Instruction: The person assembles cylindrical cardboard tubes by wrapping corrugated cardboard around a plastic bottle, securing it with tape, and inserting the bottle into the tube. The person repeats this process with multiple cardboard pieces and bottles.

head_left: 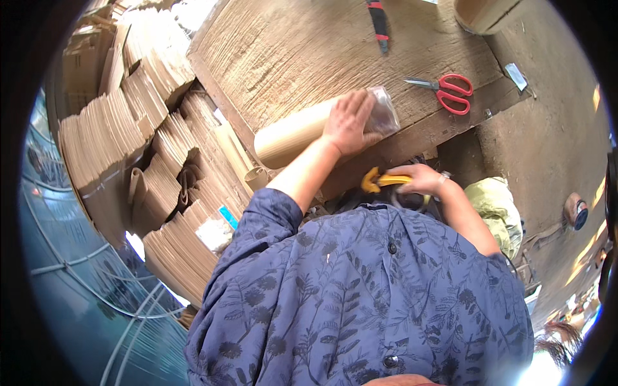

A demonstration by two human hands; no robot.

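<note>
A corrugated cardboard roll [290, 134] lies on the wooden table near its close edge, with clear plastic [384, 112] around its right end. My left hand [351, 121] rests on top of the roll close to the plastic, fingers stretched out and thumb apart. To the right and nearer my body, my right hand [418, 180] is closed around a yellow tool shaped like a tape dispenser [380, 181]. Its lower part is partly hidden in shadow below the table edge. Red-handled scissors [450, 92] lie on the table to the right of the roll, blades pointing left.
A black and red cutter [378, 27] lies at the table's far side. Beyond it on the right stands a brown cylindrical container [479, 16]. Stacks of cardboard [103, 138] crowd the left. A pale green sack [492, 209] is by my right arm; a small packet [515, 76] lies at the right.
</note>
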